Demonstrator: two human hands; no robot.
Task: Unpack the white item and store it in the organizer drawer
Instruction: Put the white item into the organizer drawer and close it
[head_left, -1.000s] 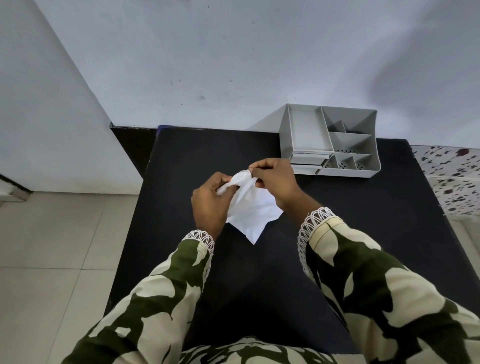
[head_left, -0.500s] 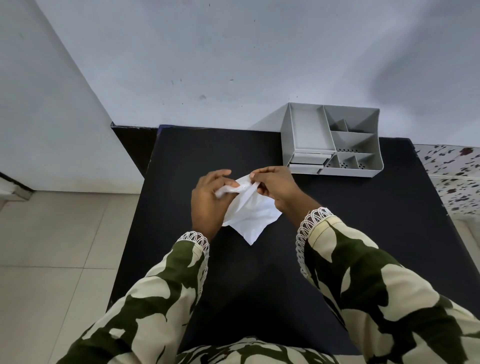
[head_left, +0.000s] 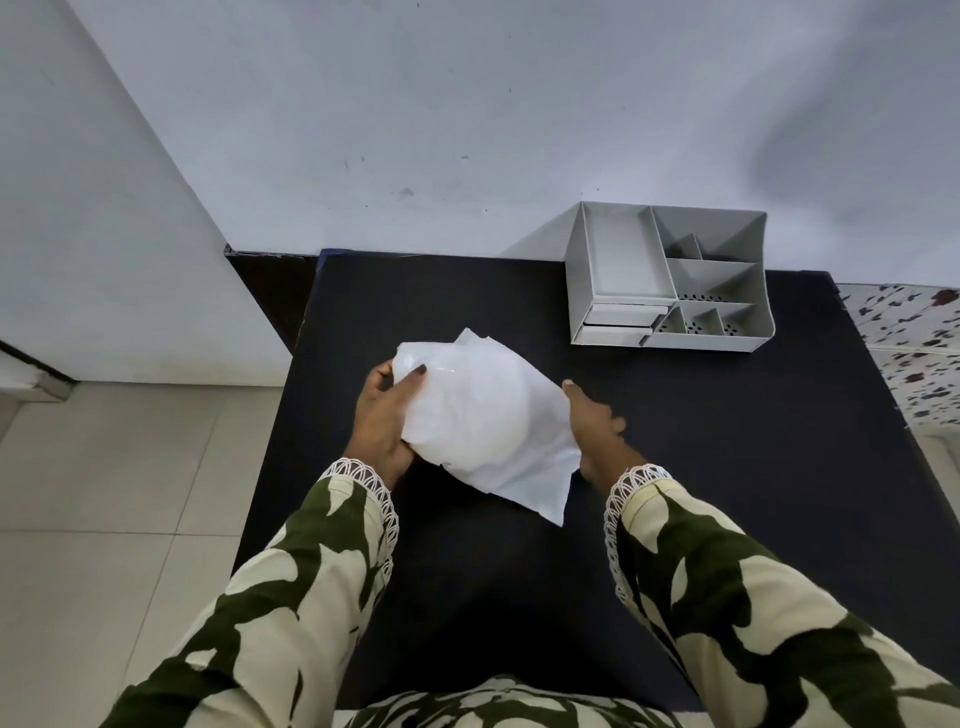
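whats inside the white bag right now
A round pale shape shows faintly through the white bag, held by the left hand and right hand. The film hides what it actually is.

The black counter (head_left: 727, 467) lies bare between the grey organizer (head_left: 667, 275) and the white packet (head_left: 485, 421), so a hand can cross that strip unhindered. The organizer stands at the counter's far edge, backed against the wall (head_left: 467, 130) (no way round behind it). Its open compartments can be entered from above, and its drawer front faces the bare strip. Left of the organizer the counter runs clear to its corner; right of it only a narrow margin remains.
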